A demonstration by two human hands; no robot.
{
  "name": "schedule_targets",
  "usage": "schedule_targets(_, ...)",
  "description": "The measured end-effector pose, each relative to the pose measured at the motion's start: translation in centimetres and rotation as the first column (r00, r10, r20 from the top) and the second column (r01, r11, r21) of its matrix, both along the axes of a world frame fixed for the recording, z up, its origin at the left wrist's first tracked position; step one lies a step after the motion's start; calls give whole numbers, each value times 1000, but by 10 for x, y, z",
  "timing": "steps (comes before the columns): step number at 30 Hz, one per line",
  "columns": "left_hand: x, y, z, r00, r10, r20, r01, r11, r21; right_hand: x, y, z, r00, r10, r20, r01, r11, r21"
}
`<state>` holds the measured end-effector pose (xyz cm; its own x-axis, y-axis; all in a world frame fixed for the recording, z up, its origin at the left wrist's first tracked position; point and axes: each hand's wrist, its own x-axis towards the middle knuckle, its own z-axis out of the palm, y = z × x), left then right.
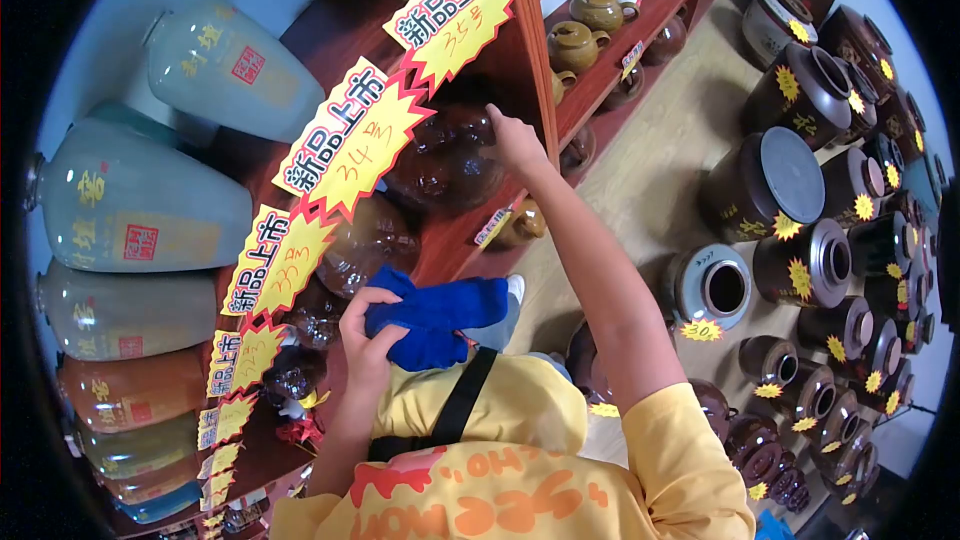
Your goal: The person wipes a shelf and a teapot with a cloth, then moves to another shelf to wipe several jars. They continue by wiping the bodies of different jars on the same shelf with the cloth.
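Observation:
My left hand [368,338] is closed around a bunched blue cloth [440,312], held in front of my body, close to the shelf. Part of the cloth hangs out to the right. My right arm reaches forward to the shelf, where my right hand [517,143] grips the right side of a dark brown glazed jar [445,165]. Its fingertips are partly hidden against the jar. Yellow starburst price signs [352,140] cover part of that jar's left side. Another brown glazed jar [368,245] sits nearer to me on the same shelf, between my two hands.
Large pale jars [140,195] stand on the shelf at left, behind a row of signs. Small teapots [575,45] line the wooden shelf ahead. On the floor at right stand several dark lidded jars [765,185] and a pale open jar [708,285].

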<state>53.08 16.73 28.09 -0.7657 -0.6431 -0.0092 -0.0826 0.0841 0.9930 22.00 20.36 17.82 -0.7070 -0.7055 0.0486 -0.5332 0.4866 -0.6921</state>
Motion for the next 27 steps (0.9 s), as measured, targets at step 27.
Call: schedule_targets(27, 11, -17, -17, 998, 3, 59, 2, 997, -80, 53, 32, -2, 913, -400, -78, 334, 844, -421)
